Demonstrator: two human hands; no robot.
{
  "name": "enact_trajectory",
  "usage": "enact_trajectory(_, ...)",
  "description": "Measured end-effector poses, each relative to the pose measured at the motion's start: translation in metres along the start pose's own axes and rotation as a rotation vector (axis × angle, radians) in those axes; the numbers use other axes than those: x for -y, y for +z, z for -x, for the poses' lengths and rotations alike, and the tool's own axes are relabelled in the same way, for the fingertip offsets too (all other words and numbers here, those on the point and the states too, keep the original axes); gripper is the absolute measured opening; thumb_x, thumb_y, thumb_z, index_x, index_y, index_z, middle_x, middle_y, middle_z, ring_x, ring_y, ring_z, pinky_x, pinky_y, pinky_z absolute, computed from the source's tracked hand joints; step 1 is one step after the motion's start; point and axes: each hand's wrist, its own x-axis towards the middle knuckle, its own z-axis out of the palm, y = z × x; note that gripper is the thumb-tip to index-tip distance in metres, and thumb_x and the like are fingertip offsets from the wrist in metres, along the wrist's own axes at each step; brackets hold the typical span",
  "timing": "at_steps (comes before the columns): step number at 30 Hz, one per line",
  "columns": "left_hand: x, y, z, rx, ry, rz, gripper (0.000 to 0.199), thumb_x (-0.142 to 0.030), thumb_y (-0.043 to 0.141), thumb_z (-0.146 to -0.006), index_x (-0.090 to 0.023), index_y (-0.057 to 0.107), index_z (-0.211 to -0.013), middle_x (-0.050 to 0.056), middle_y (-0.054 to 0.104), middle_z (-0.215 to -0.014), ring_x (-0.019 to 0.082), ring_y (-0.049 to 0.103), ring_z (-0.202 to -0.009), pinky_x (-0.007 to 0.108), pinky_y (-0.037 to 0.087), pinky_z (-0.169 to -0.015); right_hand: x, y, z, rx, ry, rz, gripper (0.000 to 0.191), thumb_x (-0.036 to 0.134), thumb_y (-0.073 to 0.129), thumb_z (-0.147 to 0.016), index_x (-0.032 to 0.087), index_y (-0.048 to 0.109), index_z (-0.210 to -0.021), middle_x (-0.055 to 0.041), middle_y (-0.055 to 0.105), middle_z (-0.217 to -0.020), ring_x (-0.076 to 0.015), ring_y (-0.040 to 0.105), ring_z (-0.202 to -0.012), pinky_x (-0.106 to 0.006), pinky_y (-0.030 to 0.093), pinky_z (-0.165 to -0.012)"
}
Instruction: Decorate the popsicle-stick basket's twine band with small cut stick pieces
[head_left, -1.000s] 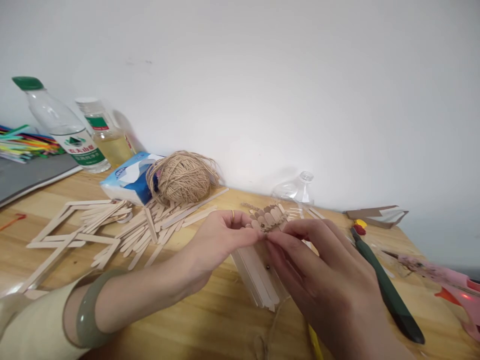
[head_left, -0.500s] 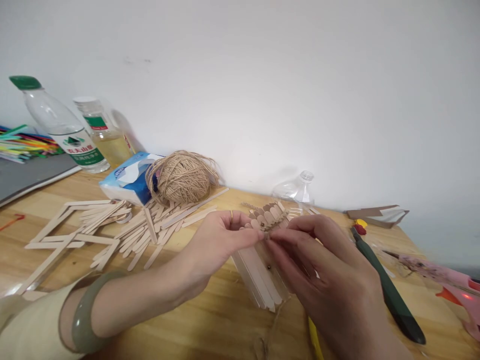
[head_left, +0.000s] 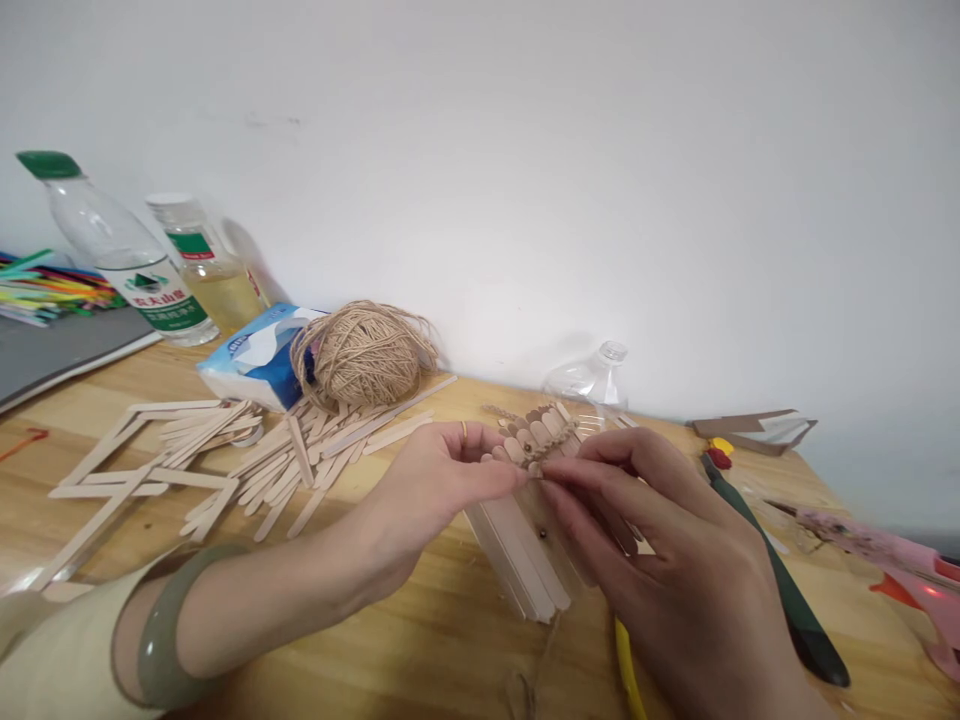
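Observation:
A small model made of wooden craft sticks (head_left: 517, 560) stands near the middle of the table, with a row of short rounded stick pieces on top and twine (head_left: 559, 440) running along them. My left hand (head_left: 457, 475) grips the left edge of the model's top between thumb and fingers. From the right, my right hand (head_left: 645, 530) pinches at the twine by the front edge of that top; its fingertips nearly touch my left thumb. Small dark beads show on the model. A loose strand hangs below it.
Craft sticks (head_left: 277, 480) lie in a pile at the left, before a ball of twine (head_left: 367, 355), a tissue pack (head_left: 259, 355) and two bottles. A clear bottle (head_left: 592, 380) lies behind. Right are a green-handled tool (head_left: 787, 590) and a pink glue gun (head_left: 870, 545).
My right hand has shifted slightly right and down, its fingertips a little farther from my left thumb. My left hand keeps its hold on the model.

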Motion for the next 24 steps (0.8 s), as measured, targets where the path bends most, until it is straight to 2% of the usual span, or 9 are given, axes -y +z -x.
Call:
enact_trajectory(10, 0.0008, -0.0005, 0.0013, -0.018, -0.003, 0.01, 0.007, -0.015, 0.063, -0.063, -0.016, 0.057, -0.059, -0.005, 0.054, -0.058, 0.009, 0.046, -0.056, 0.022, 0.035, -0.057, 0.0009, 0.0, -0.0016, 0.01, 0.044, -0.035, 0.015, 0.008, 0.055, -0.082, 0.019, 0.066, -0.081, -0.0031, 0.059, -0.079, -0.0135, 0.058, -0.068, -0.024, 0.049, -0.055)
enact_trajectory(24, 0.0011, 0.0022, 0.0021, -0.054, -0.013, 0.046, 0.01, -0.018, 0.067, -0.061, -0.016, 0.058, -0.059, -0.005, 0.056, -0.056, 0.009, 0.047, -0.055, 0.022, 0.036, -0.055, 0.0015, -0.0002, -0.0008, 0.007, 0.049, -0.025, 0.014, 0.009, 0.056, -0.082, 0.02, 0.065, -0.08, -0.0027, 0.059, -0.078, -0.0138, 0.057, -0.068, -0.025, 0.049, -0.054)
